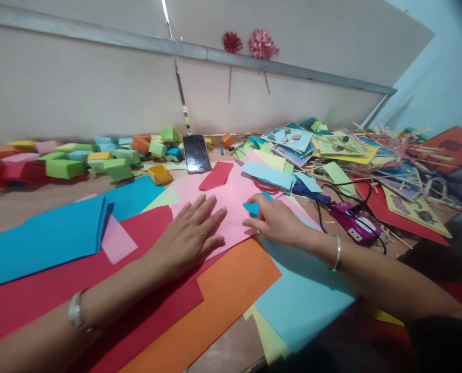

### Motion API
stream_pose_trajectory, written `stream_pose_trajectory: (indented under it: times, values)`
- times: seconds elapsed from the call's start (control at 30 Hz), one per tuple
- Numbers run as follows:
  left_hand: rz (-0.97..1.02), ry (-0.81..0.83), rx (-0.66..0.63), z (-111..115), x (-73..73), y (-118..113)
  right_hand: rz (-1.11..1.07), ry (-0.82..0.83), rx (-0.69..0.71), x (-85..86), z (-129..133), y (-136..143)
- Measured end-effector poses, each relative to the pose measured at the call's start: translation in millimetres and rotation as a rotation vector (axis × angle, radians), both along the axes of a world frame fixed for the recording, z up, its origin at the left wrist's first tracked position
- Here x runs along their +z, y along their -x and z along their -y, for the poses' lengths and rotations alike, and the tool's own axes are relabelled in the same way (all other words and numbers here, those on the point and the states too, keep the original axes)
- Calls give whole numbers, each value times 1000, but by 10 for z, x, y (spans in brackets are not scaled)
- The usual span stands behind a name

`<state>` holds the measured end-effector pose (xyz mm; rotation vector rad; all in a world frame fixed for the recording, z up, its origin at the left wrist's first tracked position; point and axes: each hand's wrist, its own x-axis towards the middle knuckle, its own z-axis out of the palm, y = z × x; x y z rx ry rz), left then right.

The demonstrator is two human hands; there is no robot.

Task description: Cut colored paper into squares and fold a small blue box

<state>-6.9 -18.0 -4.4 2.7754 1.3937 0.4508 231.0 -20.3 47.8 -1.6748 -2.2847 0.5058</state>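
Observation:
My left hand (194, 233) lies palm down with its fingers spread, on a pink sheet of paper (234, 199) and the edge of a large red sheet (59, 290). To its right is my right hand (275, 220), its thumb and index finger apart. A small blue piece of paper (253, 209) shows in the gap between them; whether the fingertips touch it I cannot tell. An orange sheet (231, 285) and a light blue sheet (296, 290) extend toward me below the hands. Just beyond the left fingers is a small red paper rectangle (216, 176).
Folded paper boxes (65, 168) line the table's back left, beside a phone (197, 154). Blue sheets (44, 243) lie left. A purple glue gun (355, 223) with its black cord sits right, near piled cards (289, 139) and sticks. Two paper flowers (262, 44) hang behind.

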Motion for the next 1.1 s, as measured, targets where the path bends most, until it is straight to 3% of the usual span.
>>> stream_pose_trajectory:
  times: [0.1,0.17,0.33,0.43,0.63,0.87,1.1]
  values:
    - [-127,103,16,9,-68,3,331,-151,-17,115,-15,-251]
    - [-171,138,28,-3,-59,18,462,-109,25,127,-40,-439]
    - [-241,189,59,-13,-17,18,527,-18,53,-9,-98,-683]
    - [-253,191,53,3,-8,10,526,-28,61,23,-108,-620]
    - [-258,167,32,12,-7,6,534,-179,108,264,-267,-236]
    - [-267,177,44,11,-29,-7,527,-237,112,88,-594,36]
    - [-293,201,57,23,-5,-22,533,-193,141,40,-599,11]
